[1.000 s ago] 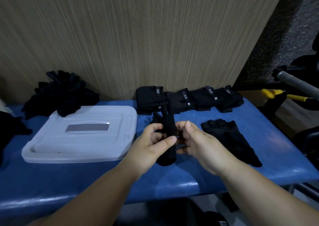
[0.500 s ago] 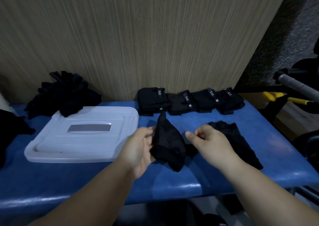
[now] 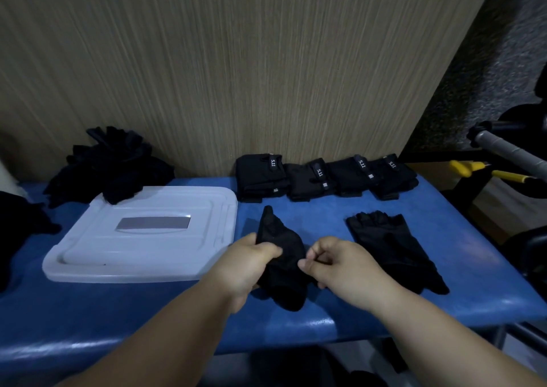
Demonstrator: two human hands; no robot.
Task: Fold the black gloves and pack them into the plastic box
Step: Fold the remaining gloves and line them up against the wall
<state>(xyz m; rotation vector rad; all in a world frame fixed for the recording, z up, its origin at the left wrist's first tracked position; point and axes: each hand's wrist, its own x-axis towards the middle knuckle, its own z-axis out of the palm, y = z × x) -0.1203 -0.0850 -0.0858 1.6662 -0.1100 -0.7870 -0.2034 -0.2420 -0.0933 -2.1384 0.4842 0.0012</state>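
White "5.11" stands on the strap tags (image 3: 272,161) of the four folded black gloves (image 3: 307,181).

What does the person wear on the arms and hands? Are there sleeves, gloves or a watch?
Nothing worn is visible. The left hand and the right hand are bare, and no ring shows on the fingers in view. The left forearm and the right forearm have no sleeve, watch or bracelet up to the picture's edge.

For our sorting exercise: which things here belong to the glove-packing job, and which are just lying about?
Job: held glove, in left hand and right hand; flat glove; folded gloves; loose glove pile; plastic box.
Lying about: yellow-handled tool; grey bar.
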